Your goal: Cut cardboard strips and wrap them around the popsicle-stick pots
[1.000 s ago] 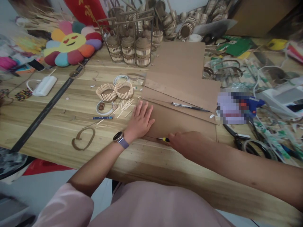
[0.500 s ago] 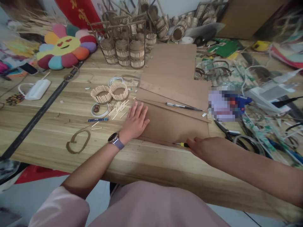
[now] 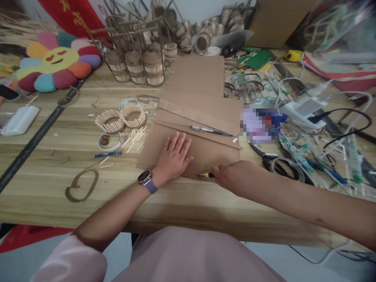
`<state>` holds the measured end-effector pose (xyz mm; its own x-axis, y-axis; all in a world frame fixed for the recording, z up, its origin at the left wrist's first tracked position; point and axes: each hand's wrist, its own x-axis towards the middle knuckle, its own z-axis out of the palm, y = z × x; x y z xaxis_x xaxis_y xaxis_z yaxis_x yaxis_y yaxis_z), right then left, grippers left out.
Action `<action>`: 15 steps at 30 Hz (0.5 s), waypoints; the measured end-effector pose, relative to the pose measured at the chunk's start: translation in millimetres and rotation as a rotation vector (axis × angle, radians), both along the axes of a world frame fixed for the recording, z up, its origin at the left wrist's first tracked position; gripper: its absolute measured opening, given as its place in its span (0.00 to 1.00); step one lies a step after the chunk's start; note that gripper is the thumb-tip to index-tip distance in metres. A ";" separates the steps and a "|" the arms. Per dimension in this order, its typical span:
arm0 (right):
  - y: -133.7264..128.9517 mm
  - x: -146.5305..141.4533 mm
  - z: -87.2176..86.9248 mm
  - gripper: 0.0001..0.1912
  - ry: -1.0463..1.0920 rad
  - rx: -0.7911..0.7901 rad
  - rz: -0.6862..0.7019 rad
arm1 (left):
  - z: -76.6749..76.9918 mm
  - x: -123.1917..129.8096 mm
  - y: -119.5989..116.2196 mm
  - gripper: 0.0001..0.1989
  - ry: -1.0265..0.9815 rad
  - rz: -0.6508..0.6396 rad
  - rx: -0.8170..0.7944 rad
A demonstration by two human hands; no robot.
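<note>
My left hand (image 3: 173, 156) lies flat on a brown cardboard sheet (image 3: 205, 154), fingers spread and pointing away from me. A watch (image 3: 144, 177) is on that wrist. Closed around the handle of a slim craft knife (image 3: 208, 175), yellow and black, is my right hand (image 3: 225, 176). Its thin metal tip points left and touches the cardboard close to the sheet's near edge. A narrow cardboard strip (image 3: 202, 135) crosses the sheet farther back, with a pen (image 3: 211, 130) resting along it. More cardboard (image 3: 196, 74) extends behind.
Two small stick rings (image 3: 133, 116), loose sticks (image 3: 136, 137) and a tape roll (image 3: 109, 141) lie left. Black-handled scissors (image 3: 267, 158) and a white power strip (image 3: 305, 111) are right. Lidded stick buckets (image 3: 154, 66) stand behind, near a flower cushion (image 3: 58, 62).
The view has shifted right. My left hand has slid right, farther onto the cardboard. The knife in my right hand stays near the same spot along the near edge.
</note>
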<state>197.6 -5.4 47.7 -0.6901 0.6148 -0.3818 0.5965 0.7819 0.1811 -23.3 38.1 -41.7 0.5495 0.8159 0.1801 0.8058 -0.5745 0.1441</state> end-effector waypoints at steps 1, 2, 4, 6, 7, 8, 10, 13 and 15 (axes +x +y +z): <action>-0.6 1.4 -2.2 0.07 0.002 -0.002 -0.015 | -1.1 -0.6 0.2 0.32 -0.003 0.000 -0.004; -1.5 3.7 -4.4 0.07 0.002 -0.008 -0.034 | -1.7 -1.4 0.3 0.32 -0.006 0.000 -0.006; -3.9 10.9 -8.7 0.06 0.004 -0.026 -0.077 | -1.6 -3.1 0.2 0.32 -0.008 0.000 -0.009; -7.2 21.1 -13.2 0.06 0.026 -0.019 -0.108 | -0.6 -3.7 -0.3 0.31 -0.008 0.003 -0.008; -8.9 27.0 -15.3 0.06 0.043 -0.011 -0.115 | 0.1 -3.6 -0.5 0.31 -0.007 0.003 -0.008; -10.6 33.2 -17.3 0.06 0.060 -0.003 -0.115 | 0.7 -3.4 -0.8 0.31 -0.007 0.003 -0.009; -13.6 45.8 -19.7 0.07 0.085 0.002 -0.106 | 1.9 -2.9 -1.2 0.31 -0.006 0.003 -0.013; -17.9 63.5 -19.5 0.06 0.086 -0.026 -0.098 | 3.3 -2.5 -1.3 0.31 0.009 0.008 -0.015; -21.3 74.1 -18.0 0.06 0.057 -0.019 -0.112 | 3.4 -2.6 -1.3 0.31 0.021 0.012 -0.011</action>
